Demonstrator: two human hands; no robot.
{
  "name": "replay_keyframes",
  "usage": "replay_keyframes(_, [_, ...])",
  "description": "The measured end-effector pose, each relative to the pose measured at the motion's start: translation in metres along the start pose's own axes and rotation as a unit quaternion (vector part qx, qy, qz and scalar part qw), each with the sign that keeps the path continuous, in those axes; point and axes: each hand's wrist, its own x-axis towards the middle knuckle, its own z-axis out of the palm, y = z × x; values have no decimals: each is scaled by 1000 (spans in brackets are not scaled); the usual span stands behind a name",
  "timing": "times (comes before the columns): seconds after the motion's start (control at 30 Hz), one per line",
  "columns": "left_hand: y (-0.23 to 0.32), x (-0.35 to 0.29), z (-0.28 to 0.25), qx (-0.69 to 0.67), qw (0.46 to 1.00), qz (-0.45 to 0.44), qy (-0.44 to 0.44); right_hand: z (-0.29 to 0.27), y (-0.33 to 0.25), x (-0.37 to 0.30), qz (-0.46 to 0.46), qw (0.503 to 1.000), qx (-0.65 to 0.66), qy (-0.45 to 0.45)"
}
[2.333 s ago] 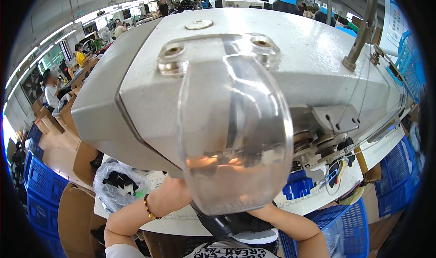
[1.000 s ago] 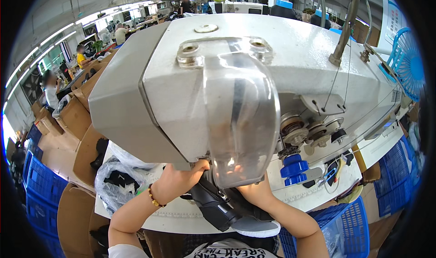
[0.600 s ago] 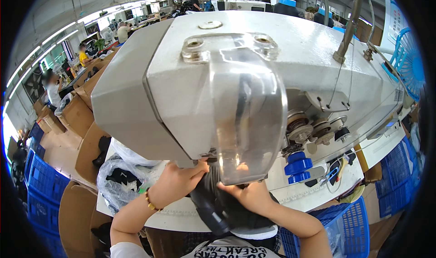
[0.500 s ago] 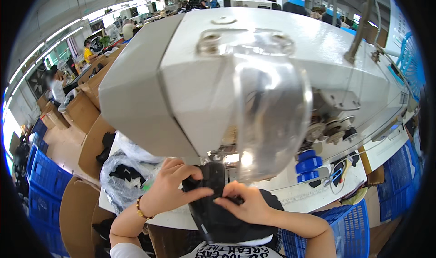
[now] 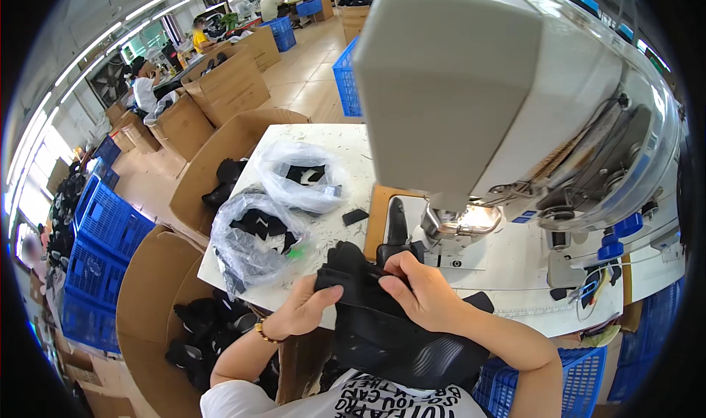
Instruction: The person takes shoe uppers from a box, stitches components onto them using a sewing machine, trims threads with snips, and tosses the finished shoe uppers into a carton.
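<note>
A black fabric shoe upper (image 5: 393,344) spreads over my lap, at the front edge of a white sewing table. My left hand (image 5: 303,305) pinches its left edge between thumb and fingers. Near its upper middle, my right hand (image 5: 426,289) grips a fold, with thumb and forefinger close together. The large grey-white sewing machine head (image 5: 456,87) stands beyond my hands, and its lit needle area (image 5: 460,223) is just past the right hand. The upper lies on my side of that area, apart from the needle. Part of its far end is bunched up.
Clear plastic bags (image 5: 254,238) with black pieces lie on the table's left, near a small black scrap (image 5: 355,216). Cardboard boxes (image 5: 147,308) of black uppers and blue crates (image 5: 103,234) stand leftward. Scissors (image 5: 588,291) lie right. Other people work far off.
My view has swung left, showing more of the table and bags. Both hands have drawn the upper out from beneath the machine head toward my body, and more of it is spread out.
</note>
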Motion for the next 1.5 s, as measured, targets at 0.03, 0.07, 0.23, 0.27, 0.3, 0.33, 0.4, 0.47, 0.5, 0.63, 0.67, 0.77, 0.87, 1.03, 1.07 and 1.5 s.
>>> replay_keyframes(0.03, [1, -1, 1, -3, 1000, -1, 2, 2, -1, 0, 1, 1000, -1, -3])
replay_keyframes(0.07, [4, -1, 4, -19, 1000, 20, -12, 3, -1, 1, -34, 999, 0, -1])
replay_keyframes(0.23, [1, -2, -3, -19, 997, 37, -62, 8, -8, 8, -80, 997, -9, 4])
replay_keyframes(0.27, [1, -2, -4, -22, 997, 38, -62, 9, -9, 10, -90, 995, -33, -6])
replay_keyframes(0.3, [2, -2, -5, -19, 997, 23, -65, 9, -9, 12, -100, 993, -56, -16])
replay_keyframes(0.33, [2, -3, -6, -16, 998, 7, -67, 11, -8, 13, -101, 993, -56, -18])
replay_keyframes(0.4, [-1, -4, -8, -13, 997, 24, -66, 14, -5, 14, -80, 996, -37, -12])
replay_keyframes(0.47, [-7, -5, -9, -10, 997, 43, -62, 13, -3, 11, -79, 997, -3, 11])
replay_keyframes(0.5, [-10, -6, -8, -29, 997, 37, -55, 13, -3, 11, -76, 996, 30, 37])
replay_keyframes(0.63, [-12, -8, -10, -41, 997, 4, -59, 11, -22, 12, -94, 995, -30, -8])
replay_keyframes(0.67, [-10, -9, -10, -40, 998, 5, -57, 12, -24, 12, -96, 995, -30, -10])
replay_keyframes(0.77, [-3, -13, -16, 0, 998, 67, -9, 13, -30, 14, -129, 991, -45, 0])
replay_keyframes(0.87, [22, -14, -43, 89, 973, 22, 210, 4, -42, 8, -141, 987, -39, 64])
replay_keyframes(1.03, [100, -5, -132, 68, 801, 267, 532, 8, -40, 1, -120, 989, 33, 80])
replay_keyframes(1.07, [102, 2, -150, 91, 809, 297, 499, 12, -35, 2, -105, 991, 32, 76])
replay_keyframes(1.5, [-141, -223, -300, 181, 793, -193, 549, 160, 27, 34, 89, 983, 31, -160])
